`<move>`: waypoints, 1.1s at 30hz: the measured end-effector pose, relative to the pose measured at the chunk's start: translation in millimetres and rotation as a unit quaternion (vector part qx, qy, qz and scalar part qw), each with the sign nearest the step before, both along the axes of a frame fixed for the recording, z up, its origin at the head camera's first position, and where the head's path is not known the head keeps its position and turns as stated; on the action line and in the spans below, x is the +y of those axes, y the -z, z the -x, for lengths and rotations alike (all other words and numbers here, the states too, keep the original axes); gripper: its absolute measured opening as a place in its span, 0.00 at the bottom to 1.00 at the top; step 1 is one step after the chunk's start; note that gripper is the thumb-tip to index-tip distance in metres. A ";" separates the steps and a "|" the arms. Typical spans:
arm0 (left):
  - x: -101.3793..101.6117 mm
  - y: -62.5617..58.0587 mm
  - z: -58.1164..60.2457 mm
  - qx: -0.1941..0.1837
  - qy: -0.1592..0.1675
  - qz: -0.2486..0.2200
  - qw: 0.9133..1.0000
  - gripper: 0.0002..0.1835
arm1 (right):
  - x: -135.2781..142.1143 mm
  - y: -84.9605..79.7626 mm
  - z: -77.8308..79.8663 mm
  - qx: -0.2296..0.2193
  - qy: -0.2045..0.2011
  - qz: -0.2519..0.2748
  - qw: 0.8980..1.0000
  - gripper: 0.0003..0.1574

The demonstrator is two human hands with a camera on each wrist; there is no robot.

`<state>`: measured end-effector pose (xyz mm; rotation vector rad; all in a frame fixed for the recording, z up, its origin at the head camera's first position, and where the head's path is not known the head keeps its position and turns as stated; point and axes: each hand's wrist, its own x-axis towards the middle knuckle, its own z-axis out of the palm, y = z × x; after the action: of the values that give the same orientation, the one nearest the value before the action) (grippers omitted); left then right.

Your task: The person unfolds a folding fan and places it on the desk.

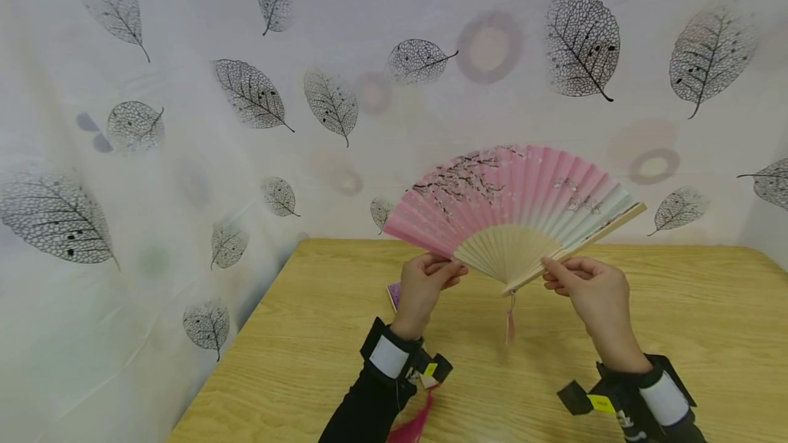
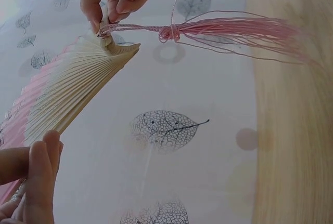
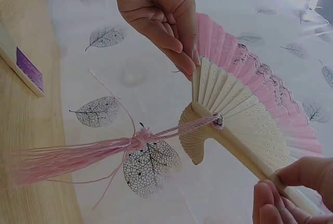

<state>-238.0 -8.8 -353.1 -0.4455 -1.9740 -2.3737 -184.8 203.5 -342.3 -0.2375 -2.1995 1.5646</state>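
A pink folding fan (image 1: 523, 190) with printed blossom branches and pale wooden ribs is spread wide above the table. My left hand (image 1: 427, 286) pinches its left edge between thumb and fingers. On the opposite side, my right hand (image 1: 594, 292) grips the thick wooden outer rib (image 3: 244, 156). From the pivot between the hands dangles a pink tassel (image 2: 234, 31), tied in a knot near its top. The tassel also shows in the right wrist view, strands spread.
A wooden table (image 1: 277, 333) spans the front. Partly hidden behind my left forearm lies a pale item with a purple end (image 3: 28, 70); a magenta tassel (image 1: 414, 422) lies near that forearm. Behind hangs a white leaf-print curtain (image 1: 394, 5).
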 end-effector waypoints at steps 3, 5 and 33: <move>0.0 0.2 0.2 -0.002 -0.001 -0.004 1.000 0.14 | -0.1 0.0 0.0 -0.001 0.000 0.004 1.000 0.30; 0.1 0.1 0.4 -0.005 -0.004 -0.008 1.000 0.14 | 0.3 -0.1 -0.1 -0.002 -0.003 0.009 1.000 0.31; -2.5 -0.5 1.3 0.003 -0.018 -0.024 1.000 0.14 | 26.6 43.8 34.5 -0.006 -0.022 0.072 0.997 0.26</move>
<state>-239.3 -11.3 -352.6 -0.4095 -1.9023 -2.3890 -219.3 230.2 -386.1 -0.2443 -2.1167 1.7524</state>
